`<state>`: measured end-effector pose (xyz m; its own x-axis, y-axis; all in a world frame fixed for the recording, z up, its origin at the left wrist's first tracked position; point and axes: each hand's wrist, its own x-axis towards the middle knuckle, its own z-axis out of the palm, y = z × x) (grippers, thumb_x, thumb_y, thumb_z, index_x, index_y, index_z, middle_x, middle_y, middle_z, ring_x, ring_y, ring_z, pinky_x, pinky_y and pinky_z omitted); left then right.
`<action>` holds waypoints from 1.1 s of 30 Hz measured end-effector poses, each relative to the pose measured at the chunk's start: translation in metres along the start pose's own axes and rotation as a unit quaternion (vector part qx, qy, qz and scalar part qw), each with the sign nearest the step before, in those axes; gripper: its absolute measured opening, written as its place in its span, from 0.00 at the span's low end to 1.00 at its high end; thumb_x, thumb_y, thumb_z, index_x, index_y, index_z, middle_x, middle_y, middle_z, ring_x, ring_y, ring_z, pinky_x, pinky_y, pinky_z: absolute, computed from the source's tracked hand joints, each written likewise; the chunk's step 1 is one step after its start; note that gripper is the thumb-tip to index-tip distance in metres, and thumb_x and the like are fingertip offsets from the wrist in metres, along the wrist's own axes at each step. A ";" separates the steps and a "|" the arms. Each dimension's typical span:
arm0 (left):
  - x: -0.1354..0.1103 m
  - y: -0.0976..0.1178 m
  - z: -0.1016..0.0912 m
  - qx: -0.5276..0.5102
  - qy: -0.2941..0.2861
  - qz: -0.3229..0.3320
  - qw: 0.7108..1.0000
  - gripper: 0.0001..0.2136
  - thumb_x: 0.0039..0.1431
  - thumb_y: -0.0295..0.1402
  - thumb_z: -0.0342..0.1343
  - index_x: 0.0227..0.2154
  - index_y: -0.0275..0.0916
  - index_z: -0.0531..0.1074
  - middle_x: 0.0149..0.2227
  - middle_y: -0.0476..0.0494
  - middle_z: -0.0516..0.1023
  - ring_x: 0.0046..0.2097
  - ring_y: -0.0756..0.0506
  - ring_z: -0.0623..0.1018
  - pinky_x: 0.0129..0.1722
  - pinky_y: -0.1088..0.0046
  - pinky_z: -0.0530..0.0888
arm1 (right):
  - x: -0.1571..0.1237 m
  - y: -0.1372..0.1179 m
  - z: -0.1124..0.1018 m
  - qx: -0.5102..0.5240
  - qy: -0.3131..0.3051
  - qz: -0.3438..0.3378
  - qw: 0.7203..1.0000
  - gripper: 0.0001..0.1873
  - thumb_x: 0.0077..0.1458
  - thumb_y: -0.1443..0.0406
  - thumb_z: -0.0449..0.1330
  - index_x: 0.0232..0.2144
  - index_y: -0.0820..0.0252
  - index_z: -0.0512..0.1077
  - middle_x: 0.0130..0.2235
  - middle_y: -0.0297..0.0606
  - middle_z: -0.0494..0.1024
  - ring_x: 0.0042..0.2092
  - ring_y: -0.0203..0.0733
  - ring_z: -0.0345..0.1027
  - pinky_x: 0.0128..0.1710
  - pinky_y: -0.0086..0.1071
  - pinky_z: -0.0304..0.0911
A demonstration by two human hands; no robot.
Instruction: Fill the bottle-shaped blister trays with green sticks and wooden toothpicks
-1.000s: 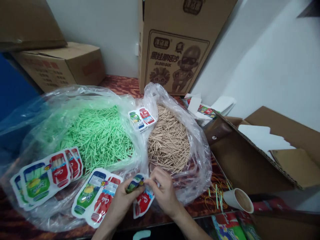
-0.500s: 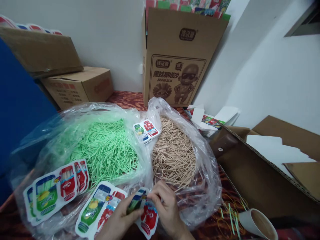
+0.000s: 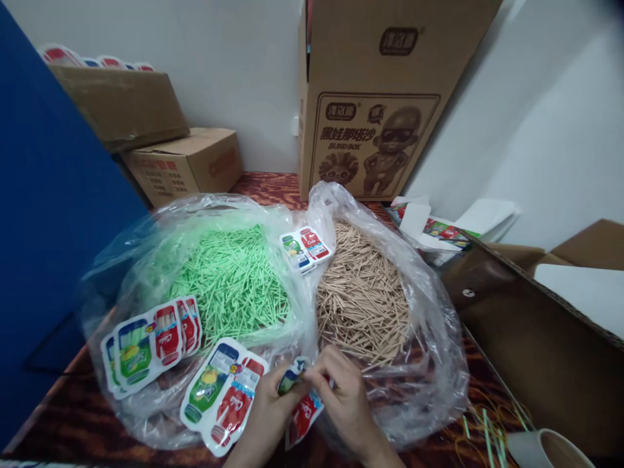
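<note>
My left hand (image 3: 273, 406) grips the left side of a bottle-shaped printed packet (image 3: 306, 416), with a green picture and a red cola picture. At the packet's upper edge my right hand (image 3: 344, 393) pinches with thumb and bent fingers; what the fingertips do there is partly hidden. Left of my left hand lies a like packet, a double-bottle pouch (image 3: 205, 390). Farther left, several overlapping pouches (image 3: 160, 338) with sticks showing inside rest on the plastic. Behind the hands are a heap of green sticks (image 3: 234, 279) and a heap of tan sticks (image 3: 361, 299) on clear plastic bags.
More small pouches (image 3: 305, 250) lie between the heaps. A large carton (image 3: 351, 78) and smaller cartons (image 3: 190, 162) stand behind. At right are an open box (image 3: 526, 325), a paper cup (image 3: 531, 448) and rubber bands (image 3: 472, 442). A blue panel (image 3: 53, 227) borders the left.
The view has turned left, so everything sits farther right in it. The held packet has tilted and more of it is covered by my hands, which remain on it.
</note>
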<state>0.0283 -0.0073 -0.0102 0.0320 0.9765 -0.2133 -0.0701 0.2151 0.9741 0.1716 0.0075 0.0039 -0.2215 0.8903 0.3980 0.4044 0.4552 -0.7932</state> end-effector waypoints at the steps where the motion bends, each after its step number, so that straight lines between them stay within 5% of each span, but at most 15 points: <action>1: 0.000 0.000 -0.001 0.012 0.002 0.004 1.000 0.10 0.44 0.38 0.65 0.20 0.36 0.74 0.24 0.49 0.72 0.29 0.47 0.69 0.32 0.75 0.68 | 0.001 0.000 -0.004 -0.002 -0.027 -0.006 1.000 0.15 0.61 0.65 0.56 0.22 0.59 0.64 0.25 0.32 0.64 0.30 0.37 0.60 0.30 0.30 0.53; 4: -0.003 -0.004 -0.006 0.032 0.022 -0.003 0.999 0.10 0.45 0.39 0.64 0.24 0.37 0.76 0.26 0.48 0.75 0.32 0.45 0.72 0.35 0.73 0.69 | 0.012 0.010 -0.025 0.015 -0.095 0.013 0.995 0.13 0.63 0.64 0.51 0.26 0.58 0.68 0.28 0.33 0.68 0.32 0.37 0.63 0.32 0.30 0.56; 6: -0.006 -0.009 -0.012 0.022 0.049 -0.023 0.998 0.12 0.45 0.40 0.64 0.27 0.37 0.78 0.27 0.48 0.77 0.31 0.45 0.72 0.34 0.73 0.70 | 0.026 0.027 -0.047 -0.017 -0.051 0.056 0.997 0.10 0.63 0.64 0.51 0.31 0.58 0.69 0.30 0.34 0.71 0.34 0.39 0.65 0.35 0.31 0.58; 9: -0.011 -0.014 -0.021 -0.006 0.089 -0.052 0.995 0.15 0.43 0.43 0.65 0.26 0.35 0.77 0.25 0.48 0.77 0.28 0.46 0.72 0.30 0.74 0.70 | 0.047 0.061 -0.081 -0.197 0.039 0.085 0.976 0.09 0.61 0.67 0.52 0.29 0.59 0.70 0.32 0.38 0.72 0.37 0.43 0.65 0.40 0.34 0.58; 11: -0.013 -0.015 -0.024 -0.018 0.101 -0.068 0.992 0.16 0.42 0.45 0.66 0.26 0.35 0.76 0.23 0.49 0.76 0.27 0.47 0.72 0.29 0.75 0.69 | 0.057 0.080 -0.094 -0.320 -0.009 0.084 0.944 0.09 0.58 0.70 0.54 0.28 0.60 0.71 0.34 0.41 0.73 0.40 0.46 0.63 0.43 0.36 0.56; 17: -0.015 -0.017 -0.022 -0.026 0.109 -0.101 0.989 0.19 0.37 0.46 0.68 0.21 0.35 0.72 0.20 0.51 0.73 0.23 0.49 0.70 0.25 0.76 0.67 | 0.068 0.089 -0.086 -0.510 -0.121 0.027 0.851 0.08 0.55 0.72 0.55 0.34 0.61 0.73 0.41 0.48 0.72 0.45 0.51 0.58 0.43 0.39 0.53; 20: -0.015 -0.018 -0.021 -0.033 0.103 -0.108 0.988 0.20 0.37 0.47 0.68 0.23 0.34 0.73 0.20 0.50 0.74 0.23 0.49 0.71 0.24 0.75 0.68 | 0.070 0.088 -0.084 -0.537 -0.143 0.000 0.831 0.11 0.54 0.75 0.52 0.36 0.63 0.72 0.42 0.51 0.73 0.45 0.52 0.59 0.42 0.40 0.51; 24: -0.015 -0.020 -0.023 -0.057 0.109 -0.106 0.987 0.20 0.36 0.47 0.68 0.25 0.34 0.75 0.23 0.48 0.77 0.26 0.46 0.75 0.28 0.73 0.71 | 0.073 0.095 -0.097 -0.485 -0.122 0.032 0.865 0.11 0.54 0.75 0.50 0.33 0.61 0.71 0.38 0.48 0.74 0.42 0.49 0.61 0.42 0.38 0.52; 29: -0.015 -0.023 -0.024 -0.064 0.116 -0.121 0.984 0.21 0.35 0.47 0.69 0.25 0.34 0.74 0.20 0.49 0.75 0.24 0.47 0.74 0.25 0.73 0.71 | 0.080 0.093 -0.108 -0.247 -0.046 0.131 0.959 0.09 0.56 0.69 0.49 0.26 0.57 0.67 0.29 0.35 0.74 0.33 0.41 0.64 0.34 0.31 0.55; 33: -0.014 -0.022 -0.020 -0.053 0.112 -0.115 0.986 0.21 0.34 0.48 0.69 0.24 0.34 0.75 0.21 0.49 0.75 0.24 0.47 0.74 0.24 0.74 0.70 | 0.084 0.083 -0.106 -0.129 -0.025 0.150 0.980 0.10 0.54 0.64 0.51 0.22 0.57 0.64 0.27 0.32 0.74 0.31 0.39 0.64 0.32 0.30 0.55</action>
<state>0.0091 -0.0251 -0.0303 -0.1609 0.8784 -0.4500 -0.1912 0.4195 0.8874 0.2810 0.1212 0.0203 -0.0980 0.9858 0.1361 0.6674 0.1666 -0.7258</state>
